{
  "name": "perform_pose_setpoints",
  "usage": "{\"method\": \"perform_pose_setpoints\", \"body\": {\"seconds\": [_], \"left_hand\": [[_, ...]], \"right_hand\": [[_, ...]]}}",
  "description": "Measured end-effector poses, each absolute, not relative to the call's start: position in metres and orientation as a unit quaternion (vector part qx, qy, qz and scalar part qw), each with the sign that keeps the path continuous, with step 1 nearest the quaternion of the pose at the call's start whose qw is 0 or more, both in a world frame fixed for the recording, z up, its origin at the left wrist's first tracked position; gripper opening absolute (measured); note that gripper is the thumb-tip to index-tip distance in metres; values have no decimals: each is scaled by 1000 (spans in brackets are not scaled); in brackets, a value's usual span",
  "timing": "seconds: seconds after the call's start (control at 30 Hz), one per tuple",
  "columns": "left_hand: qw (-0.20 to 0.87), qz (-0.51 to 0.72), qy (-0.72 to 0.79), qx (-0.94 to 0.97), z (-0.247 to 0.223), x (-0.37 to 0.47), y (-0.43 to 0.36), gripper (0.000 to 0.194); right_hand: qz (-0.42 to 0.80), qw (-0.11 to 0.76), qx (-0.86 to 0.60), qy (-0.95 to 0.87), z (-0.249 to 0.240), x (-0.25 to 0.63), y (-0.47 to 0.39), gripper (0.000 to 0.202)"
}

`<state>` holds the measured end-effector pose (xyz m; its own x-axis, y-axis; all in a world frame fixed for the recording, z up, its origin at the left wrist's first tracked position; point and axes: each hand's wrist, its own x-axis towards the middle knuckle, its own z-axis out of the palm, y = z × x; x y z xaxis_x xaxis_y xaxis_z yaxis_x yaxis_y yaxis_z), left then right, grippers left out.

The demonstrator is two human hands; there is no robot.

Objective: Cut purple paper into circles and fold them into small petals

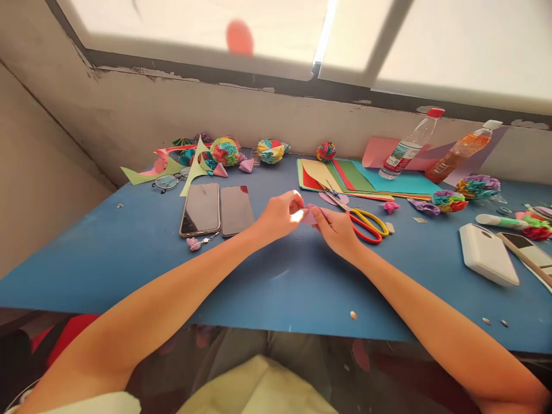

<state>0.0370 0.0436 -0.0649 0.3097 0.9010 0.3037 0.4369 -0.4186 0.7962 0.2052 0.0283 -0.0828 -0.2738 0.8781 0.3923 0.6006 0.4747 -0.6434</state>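
Over the middle of the blue table, a small piece of pink-purple paper [310, 216] is held between both hands. My left hand [284, 214] pinches its left edge with the fingertips. My right hand [337, 229] grips the other side, thumb on top. Just beyond the right hand lie scissors with red and yellow handles [370, 225], their blades pointing away to the left. A round pink paper piece [333, 198] lies by the blades. Two phones, one in a clear-edged case [200, 210] and one darker [237, 210], lie left of my left hand.
Stacked coloured paper [388, 175] lies at the back, near a clear bottle [411, 146] and an orange drink bottle [463, 150]. Folded paper balls [225, 150] and glasses [166, 182] stand back left. On the right are a white box-shaped device [488, 254] and a glue stick [500, 221].
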Motion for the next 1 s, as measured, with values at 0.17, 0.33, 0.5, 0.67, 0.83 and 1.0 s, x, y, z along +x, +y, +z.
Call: {"method": "perform_pose_setpoints", "body": {"seconds": [0.17, 0.33, 0.5, 0.67, 0.83, 1.0], "left_hand": [[409, 349, 463, 705, -61, 39, 42, 14], [440, 364, 481, 665, -60, 41, 39, 20], [486, 390, 492, 608, -58, 43, 35, 24], [596, 405, 509, 471, -57, 43, 38, 23], [665, 376, 457, 455, -54, 40, 39, 11], [664, 393, 446, 453, -54, 38, 39, 14]], "right_hand": [[127, 361, -486, -785, -83, 206, 29, 52], [104, 353, -483, -795, -84, 207, 31, 48], [68, 414, -496, -761, -86, 205, 32, 29], [3, 476, -457, -752, -87, 206, 33, 22], [-9, 471, -405, -783, -85, 208, 33, 21], [-17, 453, -387, -803, -85, 211, 34, 24]]}}
